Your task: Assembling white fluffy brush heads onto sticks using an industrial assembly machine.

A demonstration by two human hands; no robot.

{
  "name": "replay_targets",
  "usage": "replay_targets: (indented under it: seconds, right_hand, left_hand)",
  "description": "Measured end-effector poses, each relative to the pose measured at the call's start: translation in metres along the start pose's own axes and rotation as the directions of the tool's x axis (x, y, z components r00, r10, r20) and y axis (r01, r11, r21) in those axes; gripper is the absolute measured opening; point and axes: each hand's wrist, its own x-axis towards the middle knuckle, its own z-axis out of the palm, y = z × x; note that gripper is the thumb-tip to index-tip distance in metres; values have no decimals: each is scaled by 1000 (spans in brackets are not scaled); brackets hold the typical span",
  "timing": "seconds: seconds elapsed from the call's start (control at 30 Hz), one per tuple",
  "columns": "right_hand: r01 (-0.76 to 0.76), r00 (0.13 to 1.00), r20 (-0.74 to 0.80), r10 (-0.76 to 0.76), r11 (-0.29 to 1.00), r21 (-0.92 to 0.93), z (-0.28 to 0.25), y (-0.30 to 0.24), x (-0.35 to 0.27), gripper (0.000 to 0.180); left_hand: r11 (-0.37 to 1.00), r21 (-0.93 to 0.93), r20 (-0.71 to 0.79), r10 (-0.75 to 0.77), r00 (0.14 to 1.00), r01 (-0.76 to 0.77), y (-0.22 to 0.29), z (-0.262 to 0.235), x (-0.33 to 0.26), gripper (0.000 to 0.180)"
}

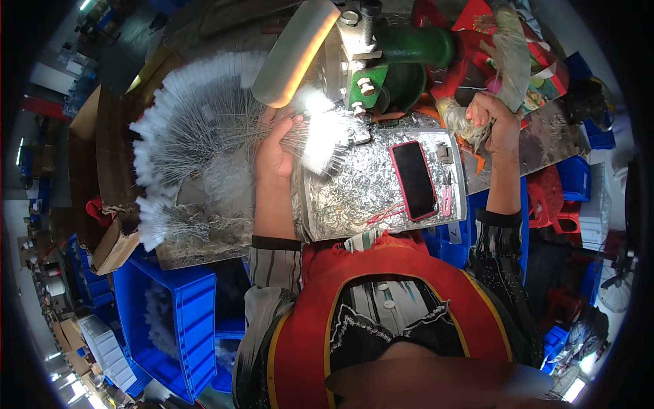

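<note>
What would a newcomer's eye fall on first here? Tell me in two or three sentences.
First, the fan of white-tipped wire brushes spread at upper left, held by the left hand against the green machine at top centre. Next, the red-cased phone lying on a tray of metal shavings. The right hand grips a cloth-wrapped lever at upper right.

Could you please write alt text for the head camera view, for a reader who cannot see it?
The left hand holds a fan of white-tipped wire brushes at a green machine, while the right hand grips a wrapped lever. A phone lies on a tray of metal scraps.
</note>
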Motion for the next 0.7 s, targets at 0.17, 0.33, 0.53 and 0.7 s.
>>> replay_targets:
  seconds: [0.17, 0.33, 0.53, 0.7]
  right_hand:
    - [17, 1000, 3, -17, 999, 28, -4, 5, -1, 20]
    - [23, 999, 40, -24, 999, 31, -7, 8, -1, 19]
    - [-16, 1000, 27, 15, 1000, 21, -2, 1, 2, 21]
    - [367, 927, 77, -368, 930, 16, -8, 55, 0, 25]
  left_hand:
    - [1000, 3, -46, -16, 999, 16, -3, 2, 5, 51]
    - [1000, 26, -54, 2, 999, -1, -4, 5, 9, 51]
    - [1000, 19, -97, 7, 995, -6, -6, 2, 9, 50]
    - [999, 36, -63, 24, 998, -22, -3, 6, 6, 48]
